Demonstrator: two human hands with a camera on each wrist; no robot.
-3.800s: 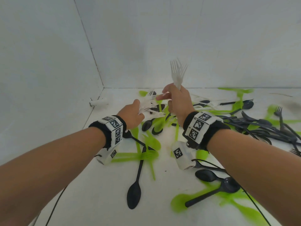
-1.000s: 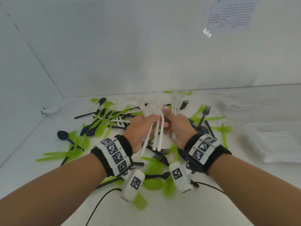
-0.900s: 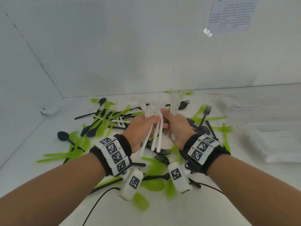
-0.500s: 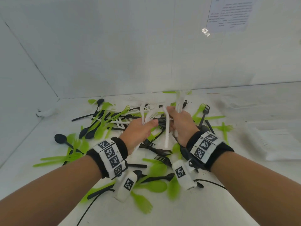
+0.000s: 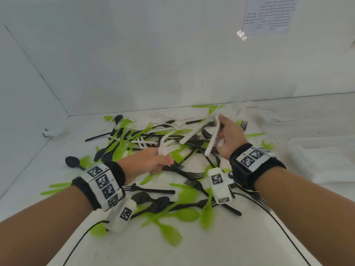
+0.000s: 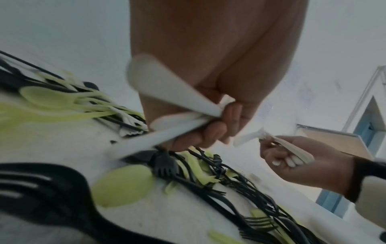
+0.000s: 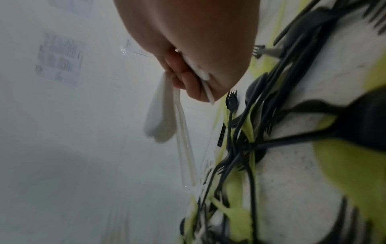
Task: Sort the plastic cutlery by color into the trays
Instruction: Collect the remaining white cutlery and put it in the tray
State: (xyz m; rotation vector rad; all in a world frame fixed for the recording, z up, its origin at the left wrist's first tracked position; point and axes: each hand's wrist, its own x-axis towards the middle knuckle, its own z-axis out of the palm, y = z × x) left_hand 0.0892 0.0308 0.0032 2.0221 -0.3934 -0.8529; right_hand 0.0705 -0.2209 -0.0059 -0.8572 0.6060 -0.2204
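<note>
White plastic cutlery fills both fists: the left hand (image 5: pixel 148 162) curls round a bundle of smooth white handles (image 6: pixel 167 99), the right hand (image 5: pixel 227 139) round its own white pieces (image 5: pixel 211 140). Beneath them, thin black forks (image 5: pixel 190 174) and glossy green spoons (image 5: pixel 184 215) lie tangled on the white table (image 5: pixel 192 252).

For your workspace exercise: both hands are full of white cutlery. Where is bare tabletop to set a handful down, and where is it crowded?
Bare tabletop lies at the near edge, below the green fork. Another free strip runs between the left wall and the black spoon. Between the left hand and right hand, black, green and white pieces overlap thickly.
</note>
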